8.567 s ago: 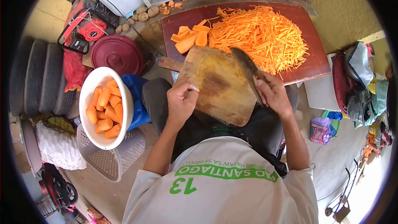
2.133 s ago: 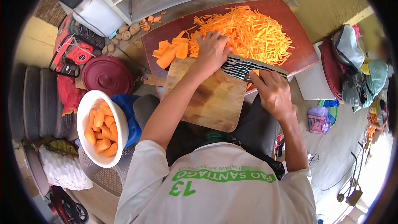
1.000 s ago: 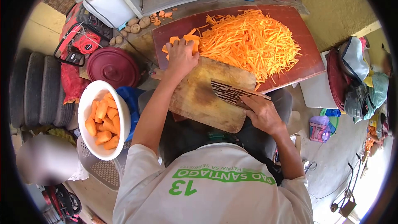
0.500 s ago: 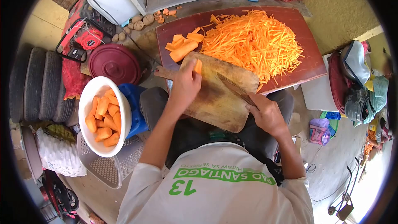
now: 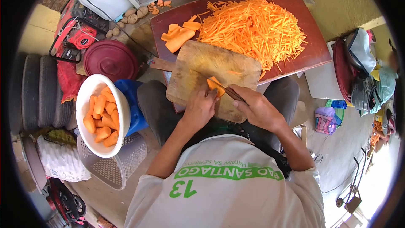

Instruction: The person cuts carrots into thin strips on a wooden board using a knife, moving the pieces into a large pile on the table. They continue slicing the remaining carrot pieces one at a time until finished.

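My left hand [image 5: 200, 107] holds a carrot slab [image 5: 215, 85] down on the wooden cutting board [image 5: 202, 65], near the board's close edge. My right hand [image 5: 256, 109] grips a knife [image 5: 230, 93] whose blade lies edge-down across the carrot piece. Beyond the board, a dark red tray [image 5: 314, 55] carries a big heap of carrot strips [image 5: 253, 27] and a few thick carrot slabs [image 5: 179, 38] at its left end.
A white bowl of peeled carrot chunks [image 5: 101, 116] sits on a mesh basket [image 5: 116, 164] to my left. A maroon lid [image 5: 109, 59], stacked tyres [image 5: 36, 86] and potatoes [image 5: 126, 19] lie further left. Bags and clothes [image 5: 365, 76] pile up at right.
My left hand carried one carrot slab from the tray end back to the near edge of the board. The knife in my right hand came down onto it.
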A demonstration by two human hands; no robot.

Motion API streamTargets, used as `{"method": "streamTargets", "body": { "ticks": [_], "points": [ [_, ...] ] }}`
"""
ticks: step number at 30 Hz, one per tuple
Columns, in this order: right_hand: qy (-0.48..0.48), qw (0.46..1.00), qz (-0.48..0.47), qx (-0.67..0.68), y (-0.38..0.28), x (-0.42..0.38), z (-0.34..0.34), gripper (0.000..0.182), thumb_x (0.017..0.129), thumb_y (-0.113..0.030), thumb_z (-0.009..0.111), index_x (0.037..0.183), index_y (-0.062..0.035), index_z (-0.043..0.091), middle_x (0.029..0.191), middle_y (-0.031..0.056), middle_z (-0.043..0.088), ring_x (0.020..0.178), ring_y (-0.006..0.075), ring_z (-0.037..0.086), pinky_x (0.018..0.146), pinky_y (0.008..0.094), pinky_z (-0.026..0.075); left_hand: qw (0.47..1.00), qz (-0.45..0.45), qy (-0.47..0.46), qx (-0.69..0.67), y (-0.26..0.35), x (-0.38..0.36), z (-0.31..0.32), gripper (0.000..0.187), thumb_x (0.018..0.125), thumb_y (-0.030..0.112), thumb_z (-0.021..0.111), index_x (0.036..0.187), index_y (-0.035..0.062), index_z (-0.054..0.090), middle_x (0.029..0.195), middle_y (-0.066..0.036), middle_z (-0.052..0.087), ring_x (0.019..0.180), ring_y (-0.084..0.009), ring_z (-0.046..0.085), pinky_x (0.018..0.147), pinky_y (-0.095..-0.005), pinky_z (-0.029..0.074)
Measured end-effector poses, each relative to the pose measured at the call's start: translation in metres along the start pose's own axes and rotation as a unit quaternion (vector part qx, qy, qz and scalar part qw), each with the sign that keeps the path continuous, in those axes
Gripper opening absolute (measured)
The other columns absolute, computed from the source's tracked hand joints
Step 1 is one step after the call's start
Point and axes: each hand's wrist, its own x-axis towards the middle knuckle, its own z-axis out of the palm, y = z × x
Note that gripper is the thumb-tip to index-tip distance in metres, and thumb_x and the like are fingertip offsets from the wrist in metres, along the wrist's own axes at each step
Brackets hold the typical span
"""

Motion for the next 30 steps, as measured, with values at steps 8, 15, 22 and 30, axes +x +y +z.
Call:
{"method": "streamTargets", "body": {
  "ticks": [8,15,22,30],
  "points": [
    [-0.027,0.995,0.045,-0.083,-0.023,-0.036,0.0,0.059,0.108,-0.011,0.07,0.162,0.0008,0.051,0.124,0.0296,0.072,0.107,0.05,0.074,0.087,0.0535,0.063,0.991,0.077,-0.021,0.108,0.003,0.017,-0.001,0.031,0.09,0.01,0.08,0.119,0.0021,0.077,0.12,-0.016,0.067,0.113,-0.0372,0.061,0.096,-0.0514,0.047],
    [-0.022,0.986,0.003,-0.164,-0.014,-0.029,-0.004,0.057,0.107,-0.013,0.07,0.159,0.0031,0.053,0.105,0.0235,0.073,0.085,0.0453,0.075,0.067,0.0517,0.063,0.992,0.069,-0.032,0.1,0.005,0.021,0.0,0.033,0.088,0.014,0.076,0.119,0.0042,0.078,0.119,-0.013,0.067,0.111,-0.033,0.06,0.092,-0.0518,0.043],
    [-0.023,0.989,0.002,-0.144,-0.004,-0.016,-0.008,0.058,0.104,-0.016,0.074,0.157,-0.0001,0.055,0.106,0.0248,0.075,0.085,0.0464,0.076,0.069,0.0543,0.064,0.995,0.05,-0.021,0.085,0.008,0.025,0.0,0.031,0.086,0.014,0.081,0.116,0.007,0.079,0.115,-0.012,0.068,0.109,-0.0343,0.061,0.096,-0.0519,0.044],
    [-0.057,0.983,0.023,-0.171,0.008,-0.003,-0.005,0.056,0.106,-0.017,0.073,0.156,-0.0014,0.054,0.101,0.0238,0.075,0.085,0.0473,0.076,0.07,0.0557,0.063,0.992,0.057,-0.034,0.104,0.005,0.023,0.0,0.037,0.08,0.017,0.081,0.115,0.007,0.081,0.117,-0.01,0.068,0.113,-0.0331,0.061,0.098,-0.0541,0.044]
  ]
}}
